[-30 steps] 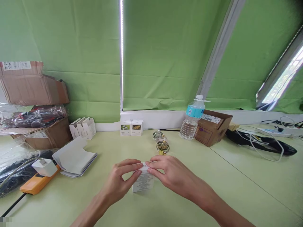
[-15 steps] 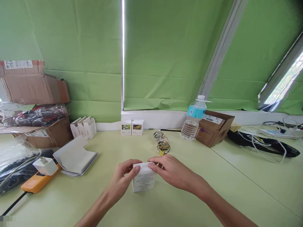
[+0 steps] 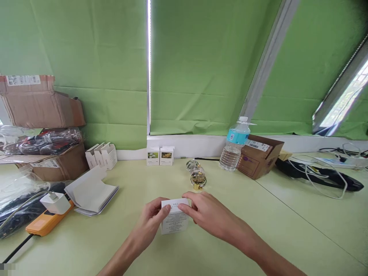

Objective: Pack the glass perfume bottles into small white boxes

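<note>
Our left hand [image 3: 148, 224] and right hand [image 3: 212, 216] are closed on the small white box [image 3: 174, 222], which sits on the table [image 3: 258, 234]; a fumbled grip could knock it toward the gold trinket [image 3: 197, 178] at 1 o'clock.

Two bare hands [image 3: 148, 226] at lower centre, one white printed carton [image 3: 174, 222] between them, two white picture-fronted boxes [image 3: 153, 156] at back centre, three white cartons [image 3: 109, 156] left of those, three brown corrugated cardboard boxes [image 3: 255, 157] at left and right, one clear plastic water bottle [image 3: 233, 151] right of centre
</note>
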Action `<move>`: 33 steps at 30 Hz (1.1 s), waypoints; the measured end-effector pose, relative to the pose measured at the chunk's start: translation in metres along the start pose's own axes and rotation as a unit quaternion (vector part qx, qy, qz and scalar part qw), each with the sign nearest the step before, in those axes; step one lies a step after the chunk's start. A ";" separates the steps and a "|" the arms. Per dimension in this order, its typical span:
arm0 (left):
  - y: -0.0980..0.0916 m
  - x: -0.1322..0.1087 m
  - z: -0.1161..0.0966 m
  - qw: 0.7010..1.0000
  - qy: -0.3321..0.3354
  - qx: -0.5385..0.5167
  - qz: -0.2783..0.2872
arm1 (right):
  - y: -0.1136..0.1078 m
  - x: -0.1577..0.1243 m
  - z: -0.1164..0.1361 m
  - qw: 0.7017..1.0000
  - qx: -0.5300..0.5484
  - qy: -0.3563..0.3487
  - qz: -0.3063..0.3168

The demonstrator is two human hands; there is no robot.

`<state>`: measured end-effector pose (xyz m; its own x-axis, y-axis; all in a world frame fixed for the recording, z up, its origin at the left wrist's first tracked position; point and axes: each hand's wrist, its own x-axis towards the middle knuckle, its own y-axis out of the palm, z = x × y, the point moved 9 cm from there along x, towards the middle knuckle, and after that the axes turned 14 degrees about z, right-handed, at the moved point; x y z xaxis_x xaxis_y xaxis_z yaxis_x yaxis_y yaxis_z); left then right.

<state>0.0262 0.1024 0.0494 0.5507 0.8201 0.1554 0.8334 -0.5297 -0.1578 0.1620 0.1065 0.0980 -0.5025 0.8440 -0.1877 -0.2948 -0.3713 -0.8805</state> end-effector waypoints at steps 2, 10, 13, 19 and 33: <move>-0.001 -0.002 -0.001 1.000 0.008 0.028 -0.012 | 0.001 0.001 0.003 1.000 0.005 -0.002 -0.014; 0.000 -0.008 -0.005 0.997 0.046 0.057 -0.011 | 0.001 0.005 0.013 0.998 0.048 -0.023 -0.031; 0.003 -0.009 -0.001 0.999 0.042 0.005 0.011 | 0.001 0.004 0.020 0.995 0.073 -0.051 -0.039; 0.012 -0.005 0.012 0.998 0.042 -0.029 0.046 | 0.010 0.000 0.033 0.988 0.134 -0.080 -0.001; -0.002 -0.006 0.028 0.981 -0.019 0.187 -0.047 | 0.021 0.002 0.034 0.997 0.012 -0.079 0.000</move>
<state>0.0193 0.1045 0.0213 0.4634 0.8733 0.1505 0.8011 -0.3403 -0.4924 0.1273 0.0877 0.0941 -0.6238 0.7731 -0.1143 -0.3130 -0.3812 -0.8699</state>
